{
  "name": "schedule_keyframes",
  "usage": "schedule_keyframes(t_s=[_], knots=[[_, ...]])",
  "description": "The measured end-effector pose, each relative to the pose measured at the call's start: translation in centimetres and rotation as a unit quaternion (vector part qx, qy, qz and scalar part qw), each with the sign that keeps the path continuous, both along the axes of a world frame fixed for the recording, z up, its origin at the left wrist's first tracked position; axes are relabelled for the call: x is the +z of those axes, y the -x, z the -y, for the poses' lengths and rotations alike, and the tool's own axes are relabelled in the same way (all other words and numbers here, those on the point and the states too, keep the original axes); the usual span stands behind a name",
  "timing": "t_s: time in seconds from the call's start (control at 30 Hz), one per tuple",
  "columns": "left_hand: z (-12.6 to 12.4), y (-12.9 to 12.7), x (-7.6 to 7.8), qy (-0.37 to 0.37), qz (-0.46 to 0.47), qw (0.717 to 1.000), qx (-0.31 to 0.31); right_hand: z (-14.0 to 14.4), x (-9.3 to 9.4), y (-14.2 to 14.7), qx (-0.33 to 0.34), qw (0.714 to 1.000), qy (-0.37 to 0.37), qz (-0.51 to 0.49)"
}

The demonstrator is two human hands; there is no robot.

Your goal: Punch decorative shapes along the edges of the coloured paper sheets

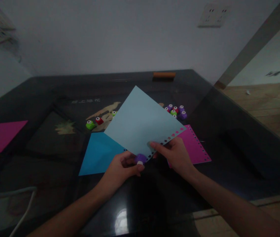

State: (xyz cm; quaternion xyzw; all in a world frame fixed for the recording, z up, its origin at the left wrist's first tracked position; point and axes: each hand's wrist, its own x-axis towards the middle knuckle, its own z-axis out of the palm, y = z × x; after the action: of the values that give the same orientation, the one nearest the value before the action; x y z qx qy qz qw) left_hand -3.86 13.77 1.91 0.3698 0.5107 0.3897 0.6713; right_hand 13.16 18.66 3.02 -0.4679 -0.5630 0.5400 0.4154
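Note:
A pale blue sheet of paper (143, 120) is held up with one corner pointing away from me. Small shapes are punched in a row along its lower right edge. My right hand (173, 153) pinches that edge between thumb and fingers. At the near corner, my left hand (125, 166) is closed around a purple craft punch (140, 158) that sits on the paper's edge. Under the pale sheet lie a bright blue sheet (99, 154) on the left and a pink sheet (195, 148) with punched edges on the right.
Several colourful punches (174, 111) cluster behind the paper at right. A green punch (90, 124) and a red punch (99, 120) stand at left. Another pink sheet (3, 136) lies far left. A brown roll (164, 75) rests near the wall on the dark table (63, 85).

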Motion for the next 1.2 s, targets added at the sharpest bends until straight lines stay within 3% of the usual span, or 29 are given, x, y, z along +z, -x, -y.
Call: schedule_keyframes(t_s=[0.47, 1.2], knots=[[0.28, 0.11, -0.72, -0.032, -0.001, 0.999, 0.013, 0.05, -0.3, 0.07, 0.005, 0.999, -0.035, -0.001], [0.3, -0.06, -0.99, -0.051, 0.02, 0.999, -0.002, -0.06, -0.59, 0.25, -0.019, 1.0, -0.001, 0.002]])
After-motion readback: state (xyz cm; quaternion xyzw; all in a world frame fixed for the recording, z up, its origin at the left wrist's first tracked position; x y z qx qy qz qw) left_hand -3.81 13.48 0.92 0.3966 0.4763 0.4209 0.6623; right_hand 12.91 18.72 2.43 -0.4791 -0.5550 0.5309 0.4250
